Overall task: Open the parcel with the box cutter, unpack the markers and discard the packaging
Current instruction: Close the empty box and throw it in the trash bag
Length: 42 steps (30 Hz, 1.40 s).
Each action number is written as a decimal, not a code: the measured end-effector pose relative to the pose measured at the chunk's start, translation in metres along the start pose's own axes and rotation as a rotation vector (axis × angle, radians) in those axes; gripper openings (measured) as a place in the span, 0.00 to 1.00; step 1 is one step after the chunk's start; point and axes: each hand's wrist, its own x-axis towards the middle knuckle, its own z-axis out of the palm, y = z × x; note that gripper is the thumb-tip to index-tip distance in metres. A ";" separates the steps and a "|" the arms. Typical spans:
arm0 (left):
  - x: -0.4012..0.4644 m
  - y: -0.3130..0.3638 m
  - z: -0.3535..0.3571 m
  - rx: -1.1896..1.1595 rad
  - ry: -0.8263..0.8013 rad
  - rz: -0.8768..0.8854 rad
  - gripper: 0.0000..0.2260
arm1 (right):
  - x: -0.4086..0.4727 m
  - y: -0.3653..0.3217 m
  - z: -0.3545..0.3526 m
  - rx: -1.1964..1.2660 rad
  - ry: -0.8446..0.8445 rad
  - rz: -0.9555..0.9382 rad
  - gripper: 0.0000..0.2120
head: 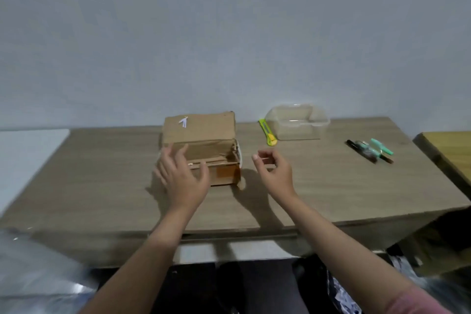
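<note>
A: Parcel (201,150) sits mid-bench (102,186), lid flap standing up at the back, so it is already cut open. Markers (370,150) lie well to the right on the bench; box cutter (268,132) rests just beside the clear plastic tub (298,122).

B: Hands?

A: Left hand (182,176) is spread, fingers straight, over the parcel's near left corner. Right hand (274,171) hovers right of it, fingers loosely curled, holding nothing I can make out.

B: Risks?

A: Judgement only. A one-handed lift at that corner could tip the light carton and spill anything left inside. Whether the cutter's blade is retracted cannot be told; a sweeping right arm could catch it or roll the markers off.
</note>
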 end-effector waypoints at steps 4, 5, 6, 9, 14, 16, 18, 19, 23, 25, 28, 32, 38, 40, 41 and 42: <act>0.046 -0.053 -0.021 -0.037 -0.074 -0.107 0.32 | 0.029 -0.009 0.060 -0.043 -0.066 0.103 0.21; 0.055 -0.066 -0.022 -0.057 -0.127 -0.115 0.34 | 0.034 -0.010 0.070 -0.061 -0.071 0.121 0.23; 0.064 -0.076 -0.023 -0.072 -0.189 -0.125 0.36 | 0.039 -0.013 0.077 -0.080 -0.083 0.135 0.25; 0.081 -0.104 -0.017 -0.147 -0.356 -0.191 0.34 | 0.048 -0.017 0.091 -0.109 -0.141 0.196 0.30; 0.092 -0.109 -0.012 -0.351 -0.448 -0.213 0.23 | 0.055 -0.016 0.099 -0.074 -0.205 0.271 0.33; 0.095 -0.104 -0.012 -0.423 -0.468 -0.232 0.22 | 0.058 -0.013 0.102 -0.028 -0.211 0.295 0.33; 0.095 -0.102 -0.009 -0.484 -0.472 -0.266 0.23 | 0.060 -0.009 0.103 0.028 -0.165 0.326 0.31; 0.096 -0.102 -0.007 -0.515 -0.466 -0.300 0.25 | 0.060 -0.007 0.105 0.071 -0.135 0.338 0.30; 0.097 -0.098 -0.002 -0.645 -0.457 -0.412 0.30 | 0.058 -0.004 0.106 0.253 -0.031 0.364 0.28; 0.096 -0.096 -0.002 -0.743 -0.474 -0.478 0.30 | 0.057 0.000 0.102 0.322 -0.028 0.390 0.26; 0.096 -0.095 0.000 -0.886 -0.490 -0.556 0.33 | 0.052 0.000 0.097 0.411 -0.041 0.441 0.29; 0.092 -0.077 -0.001 -1.023 -0.526 -0.666 0.25 | 0.045 -0.004 0.080 0.498 0.004 0.457 0.32; 0.083 -0.048 0.011 -1.045 -0.537 -0.673 0.18 | 0.037 -0.005 0.031 0.629 0.048 0.480 0.19; 0.077 -0.035 0.018 -0.992 -0.600 -0.611 0.16 | 0.031 0.002 0.008 0.530 0.027 0.461 0.15; 0.073 -0.028 0.025 -0.956 -0.625 -0.546 0.18 | 0.027 0.004 -0.006 0.463 0.013 0.448 0.14; 0.069 -0.019 0.032 -0.925 -0.656 -0.485 0.21 | 0.024 0.008 -0.021 0.412 0.013 0.451 0.15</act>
